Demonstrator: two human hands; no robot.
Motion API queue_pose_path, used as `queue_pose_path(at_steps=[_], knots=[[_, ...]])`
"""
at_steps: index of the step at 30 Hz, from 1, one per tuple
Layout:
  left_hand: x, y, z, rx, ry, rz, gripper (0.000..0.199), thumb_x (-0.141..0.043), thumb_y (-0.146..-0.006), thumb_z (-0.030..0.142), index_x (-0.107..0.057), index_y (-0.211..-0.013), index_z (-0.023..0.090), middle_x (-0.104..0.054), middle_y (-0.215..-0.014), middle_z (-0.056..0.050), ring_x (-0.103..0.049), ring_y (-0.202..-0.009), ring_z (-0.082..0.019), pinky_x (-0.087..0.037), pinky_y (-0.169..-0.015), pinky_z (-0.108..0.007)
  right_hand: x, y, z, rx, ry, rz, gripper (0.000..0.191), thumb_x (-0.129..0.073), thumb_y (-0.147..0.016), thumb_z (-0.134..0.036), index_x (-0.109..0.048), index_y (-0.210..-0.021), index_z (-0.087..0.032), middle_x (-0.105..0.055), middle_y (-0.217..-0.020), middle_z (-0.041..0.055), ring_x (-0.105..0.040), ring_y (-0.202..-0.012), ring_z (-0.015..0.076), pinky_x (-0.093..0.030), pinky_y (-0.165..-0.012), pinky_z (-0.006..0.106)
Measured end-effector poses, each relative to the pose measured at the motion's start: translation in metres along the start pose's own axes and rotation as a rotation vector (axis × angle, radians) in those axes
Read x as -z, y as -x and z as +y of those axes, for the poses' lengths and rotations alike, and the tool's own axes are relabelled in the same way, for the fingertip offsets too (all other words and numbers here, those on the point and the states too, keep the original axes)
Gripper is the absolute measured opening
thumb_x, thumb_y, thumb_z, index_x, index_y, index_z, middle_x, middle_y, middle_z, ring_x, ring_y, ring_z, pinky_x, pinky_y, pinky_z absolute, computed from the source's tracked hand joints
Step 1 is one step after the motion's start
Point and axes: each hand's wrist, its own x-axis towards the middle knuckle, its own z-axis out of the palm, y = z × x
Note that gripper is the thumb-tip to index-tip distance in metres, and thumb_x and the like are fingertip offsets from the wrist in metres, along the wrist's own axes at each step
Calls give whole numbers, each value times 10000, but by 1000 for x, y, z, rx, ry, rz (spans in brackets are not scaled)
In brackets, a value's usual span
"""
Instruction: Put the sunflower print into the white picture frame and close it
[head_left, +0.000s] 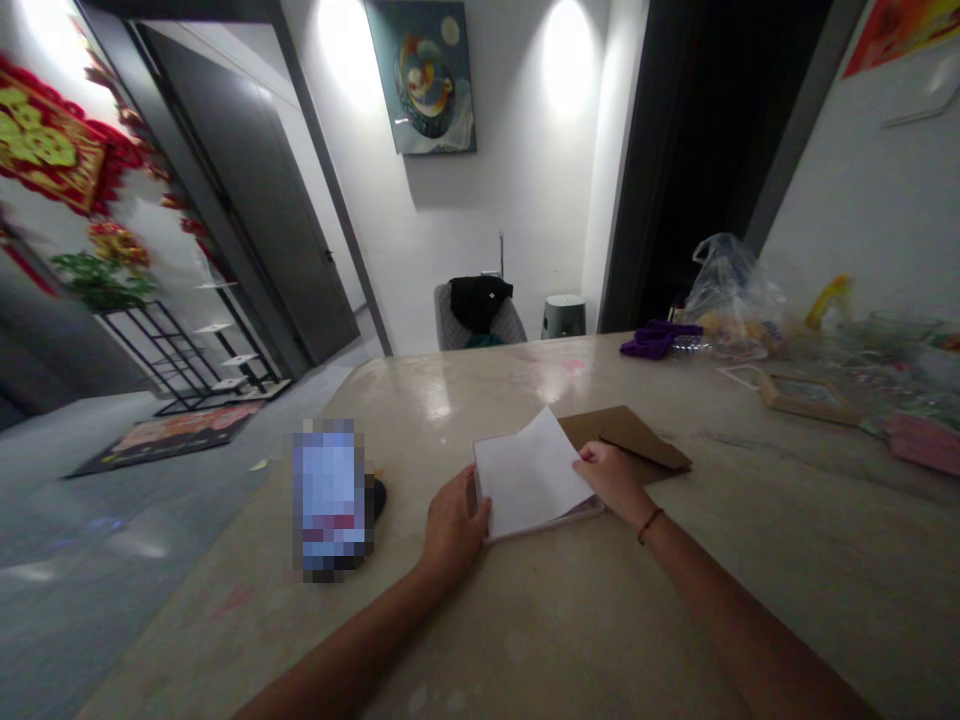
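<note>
The pale marble tabletop [600,640] carries a stack of white paper [529,475] near its middle, partly overlapping a brown kraft envelope [637,435]. Left of these, a pixelated, unreadable object [328,497] stands just beside a dark round item [377,498]. Toward the far right lie a purple cloth [656,340], a clear plastic bag [731,295], a wooden picture frame [806,398] and a pink card [926,442].
</note>
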Motion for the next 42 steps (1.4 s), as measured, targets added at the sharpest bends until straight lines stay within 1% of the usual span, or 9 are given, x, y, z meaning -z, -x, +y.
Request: queue_pose_path(at_steps=[6,8,11,16,19,25,31,37,42], knots=[[-2,1,-4,-49,-96,5,377,-468,-786,210,-518,-1150,127,-609,-1113,-131,-556,-1042,-230,-409,-924,-420,-5,10,-8,82,335,-28,150,-482,-705,-236,-575,-601,-181,-619,-628,55,-554,-606,168,-355,-558,255],[-3,1,-5,-73,-99,10,363,-451,-794,205,-527,-1143,138,-611,-1114,-125,-551,-1054,-225,-405,-933,-420,-4,14,-10,155,457,46,141,-498,-704,-216,-623,-749,-168,-643,-760,91,-569,-737,202,-389,-649,280],[-5,1,-7,-118,-115,23,351,-441,-789,168,-548,-1123,167,-595,-1152,-115,-528,-1092,-226,-395,-948,-438,-5,17,-9,313,558,132,411,-519,-683,-160,-563,-1091,-136,-579,-1113,135,-492,-1043,251,-354,-880,334],[-6,0,-8,-167,-93,3,393,-408,-760,76,-580,-1092,199,-527,-1263,-83,-476,-1165,-214,-371,-983,-442,-15,17,0,412,566,-100,370,-410,-806,-227,-553,-1144,-182,-517,-1263,60,-359,-1226,252,-227,-1026,415],[-5,-1,-8,-165,-43,-65,408,-380,-770,78,-574,-1114,181,-527,-1267,-86,-484,-1162,-194,-364,-999,-409,-12,11,3,416,543,-49,415,-393,-824,-280,-504,-1201,-148,-494,-1286,85,-353,-1233,250,-235,-1027,418],[-3,0,-7,-108,-38,-69,368,-449,-797,212,-550,-1147,163,-500,-1287,-118,-476,-1171,-218,-357,-997,-417,16,-6,26,208,725,310,466,-419,-783,-208,-452,-1224,-61,-403,-1324,211,-317,-1242,315,-218,-998,478],[0,1,-1,-24,-155,-118,409,-472,-794,224,-511,-1190,130,-466,-1311,-148,-421,-1217,-238,-312,-1024,-413,26,-14,57,-26,855,288,484,-415,-800,-260,-438,-1222,-23,-443,-1279,225,-317,-1222,367,-211,-963,524],[1,2,-1,-22,-196,-138,375,-450,-808,240,-530,-1169,177,-493,-1294,-95,-379,-1247,-227,-293,-1036,-412,37,-19,68,81,839,293,353,-385,-849,-260,-539,-1096,-61,-597,-1036,198,-507,-988,280,-315,-864,419],[1,2,1,-14,-208,-154,355,-449,-812,234,-547,-1147,169,-486,-1297,-104,-371,-1249,-239,-283,-1037,-419,43,-23,63,148,785,472,321,-400,-855,-268,-572,-1089,-129,-604,-943,147,-526,-850,238,-356,-754,368]])
